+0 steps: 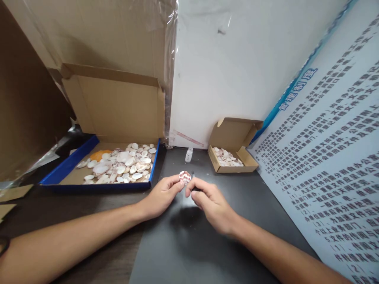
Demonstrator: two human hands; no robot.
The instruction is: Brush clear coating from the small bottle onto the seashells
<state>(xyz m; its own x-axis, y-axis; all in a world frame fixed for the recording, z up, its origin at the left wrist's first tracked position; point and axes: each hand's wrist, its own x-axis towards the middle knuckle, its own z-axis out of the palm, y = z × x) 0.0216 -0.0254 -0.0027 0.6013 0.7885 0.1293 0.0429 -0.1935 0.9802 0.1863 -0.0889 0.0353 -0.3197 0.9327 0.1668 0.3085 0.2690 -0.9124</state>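
Note:
A small pink-and-white seashell (185, 177) is pinched between the fingertips of my left hand (162, 195), just above the dark tabletop. My right hand (209, 203) sits right beside it, thumb and forefinger touching or nearly touching the shell's right edge. Whether the right hand grips the shell too I cannot tell. Both forearms reach in from the bottom of the view.
A large open cardboard box (97, 185) with a blue rim holds several pale shells at the left. A small open carton (250, 162) with a few shells stands at the right. A little white bottle (188, 154) stands between them. A printed board (331, 165) leans at the right.

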